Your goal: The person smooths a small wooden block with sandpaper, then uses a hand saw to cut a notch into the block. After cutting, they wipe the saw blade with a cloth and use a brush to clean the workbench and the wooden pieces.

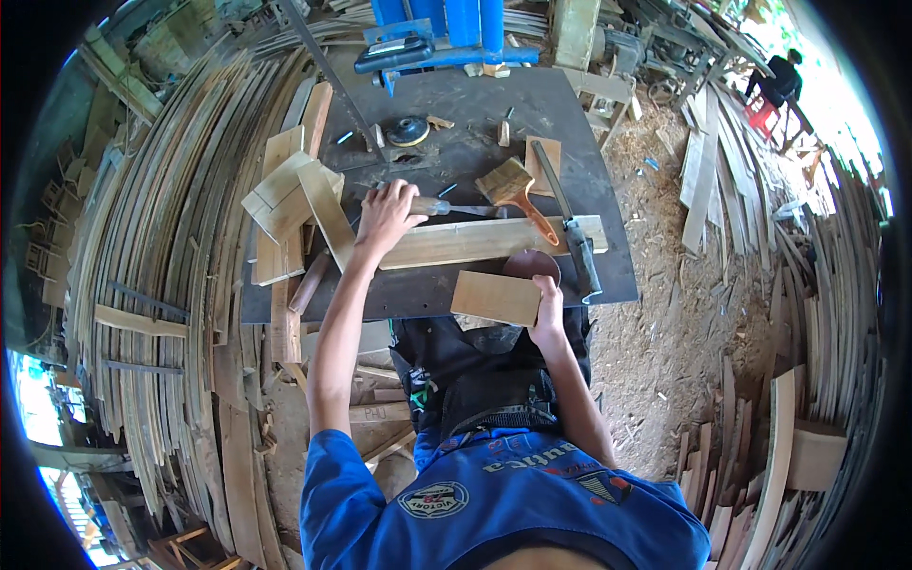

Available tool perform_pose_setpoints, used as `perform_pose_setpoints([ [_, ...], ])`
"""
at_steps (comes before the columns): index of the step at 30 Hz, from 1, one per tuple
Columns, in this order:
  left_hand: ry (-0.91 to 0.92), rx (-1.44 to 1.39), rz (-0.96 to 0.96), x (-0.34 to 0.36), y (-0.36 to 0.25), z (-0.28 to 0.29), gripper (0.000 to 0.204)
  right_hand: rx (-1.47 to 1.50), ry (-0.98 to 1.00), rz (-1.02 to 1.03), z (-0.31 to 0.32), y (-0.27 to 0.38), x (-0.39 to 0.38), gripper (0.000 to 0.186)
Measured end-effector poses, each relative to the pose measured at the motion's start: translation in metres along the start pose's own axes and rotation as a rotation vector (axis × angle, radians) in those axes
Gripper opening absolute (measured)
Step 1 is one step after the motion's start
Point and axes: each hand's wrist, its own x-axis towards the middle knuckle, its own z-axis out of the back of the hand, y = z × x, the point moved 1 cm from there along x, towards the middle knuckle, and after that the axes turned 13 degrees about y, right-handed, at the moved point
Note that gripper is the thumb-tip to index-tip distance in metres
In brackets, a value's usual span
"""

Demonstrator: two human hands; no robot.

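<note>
Both hands are grasping: the left hand curls over a chisel, hiding the rear of its handle; the right hand grips a wooden block by its right end, the fingers underneath out of sight. Beyond the block, a brown disc is partly covered. Over the table, the chisel's narrow grey blade points right; the block, pale, flat and rectangular, runs lengthwise left to right at the near edge.

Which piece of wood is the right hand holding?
The short rectangular block, its right end gripped by the right hand. The long board beyond it lies on the table.
</note>
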Motion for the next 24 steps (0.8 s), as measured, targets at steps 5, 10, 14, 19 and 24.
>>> perform_pose_setpoints([
  [5, -0.104, -0.043, 0.076, -0.023, 0.017, 0.004, 0.039, 0.016, -0.020, -0.007, -0.002, -0.002, -0.001, 0.022],
  [10, -0.046, -0.236, 0.205, -0.023, 0.017, -0.009, 0.028, 0.016, -0.012, 0.003, -0.001, -0.002, 0.001, 0.023],
  [14, -0.080, -0.322, 0.192, -0.018, 0.013, -0.020, 0.022, 0.041, 0.053, 0.022, -0.004, -0.001, -0.001, 0.023],
  [19, -0.013, -0.144, -0.138, -0.017, -0.022, -0.026, 0.058, 0.197, 0.132, -0.069, 0.004, 0.008, -0.004, 0.026],
  [24, 0.020, -0.245, -0.010, -0.036, -0.051, -0.051, 0.073, 0.459, 0.220, 0.122, 0.003, 0.032, -0.015, 0.036],
])
